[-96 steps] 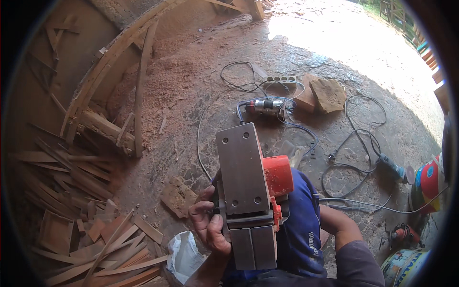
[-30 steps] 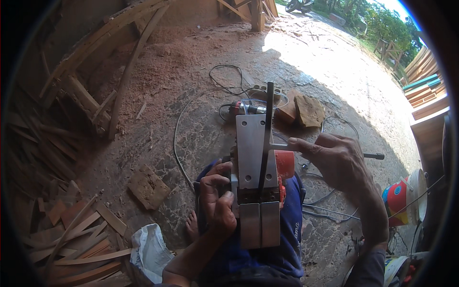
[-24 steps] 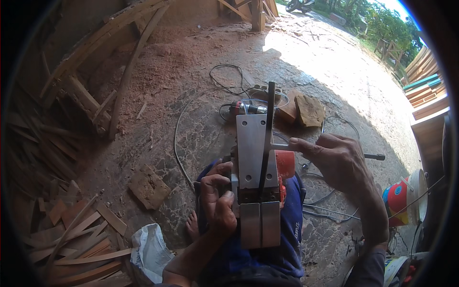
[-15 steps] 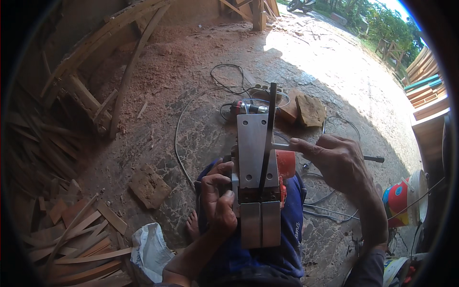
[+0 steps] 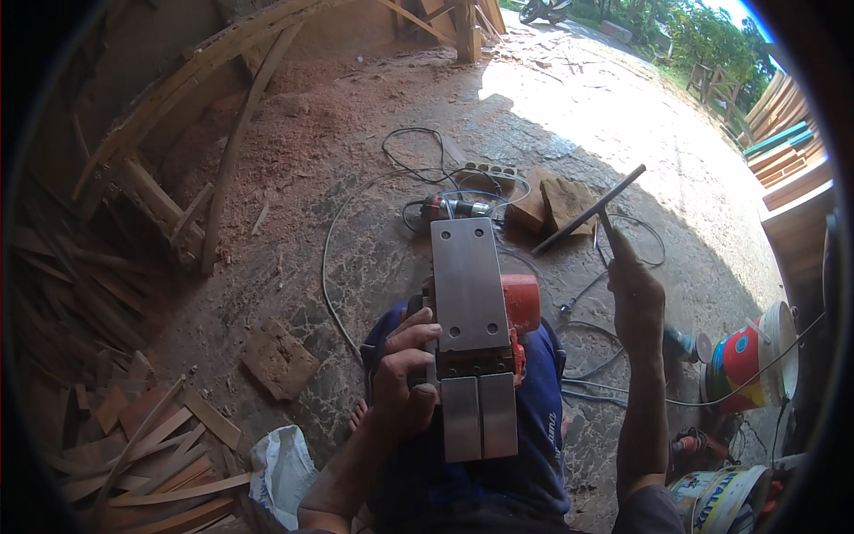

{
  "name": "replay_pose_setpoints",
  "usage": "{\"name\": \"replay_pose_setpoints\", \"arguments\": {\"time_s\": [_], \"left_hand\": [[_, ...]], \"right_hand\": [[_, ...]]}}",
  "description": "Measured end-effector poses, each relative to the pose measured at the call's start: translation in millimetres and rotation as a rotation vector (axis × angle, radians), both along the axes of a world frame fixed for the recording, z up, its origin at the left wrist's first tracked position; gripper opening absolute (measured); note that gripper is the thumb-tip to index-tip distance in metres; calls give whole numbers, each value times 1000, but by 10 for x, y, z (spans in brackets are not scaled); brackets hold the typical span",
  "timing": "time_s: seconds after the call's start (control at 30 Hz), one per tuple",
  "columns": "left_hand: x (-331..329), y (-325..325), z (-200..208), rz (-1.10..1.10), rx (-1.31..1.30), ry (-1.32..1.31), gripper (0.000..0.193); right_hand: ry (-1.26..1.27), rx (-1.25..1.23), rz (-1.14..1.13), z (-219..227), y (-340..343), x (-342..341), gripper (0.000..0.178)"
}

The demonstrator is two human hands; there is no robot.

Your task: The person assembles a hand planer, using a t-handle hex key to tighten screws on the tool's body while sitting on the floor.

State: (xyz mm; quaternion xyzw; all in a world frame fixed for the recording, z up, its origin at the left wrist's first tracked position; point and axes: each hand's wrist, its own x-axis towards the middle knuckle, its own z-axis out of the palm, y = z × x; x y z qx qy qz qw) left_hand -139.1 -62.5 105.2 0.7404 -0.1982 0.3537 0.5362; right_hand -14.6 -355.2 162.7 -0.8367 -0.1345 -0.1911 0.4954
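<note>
An electric hand planer (image 5: 470, 285) rests upside down on my lap, its grey metal sole plates facing up and a red motor housing on its right side. My left hand (image 5: 406, 374) grips the planer's left side, its fingers curled against the body. Raised to the right of the planer, my right hand (image 5: 636, 289) is closed around the stem of a dark T-shaped wrench (image 5: 580, 216). The wrench's long bar slants up to the right, apart from the planer. Between the plates lies the cutter slot (image 5: 476, 363), with small bolts along it.
Beyond the planer, a power drill (image 5: 454, 207), a socket strip (image 5: 491, 173) and wooden blocks (image 5: 569, 203) lie among cables. Wood offcuts (image 5: 169, 427) pile up at left, near another block (image 5: 278, 359). Buckets (image 5: 752, 360) and an angle grinder (image 5: 683, 344) are at right.
My right hand has drawn the wrench away from the planer's cutter slot, to the right, and the bar has turned from near upright to slanting. The left hand still holds the planer.
</note>
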Motion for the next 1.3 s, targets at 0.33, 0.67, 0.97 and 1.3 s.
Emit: {"name": "replay_pose_setpoints", "arguments": {"time_s": [0.33,0.67,0.97,1.3], "left_hand": [[346,-32,156,101,-10,-81,29],[662,-7,194,385,-27,159,38],[850,-3,184,284,-263,271,45],[768,-29,217,358,-96,175,35]], "right_hand": [[511,-4,-416,-2678,-793,-957,48],[755,-432,-338,-2396,-657,-1202,46],[-11,277,137,-253,555,-266,24],[91,333,219,-171,975,-193,23]]}}
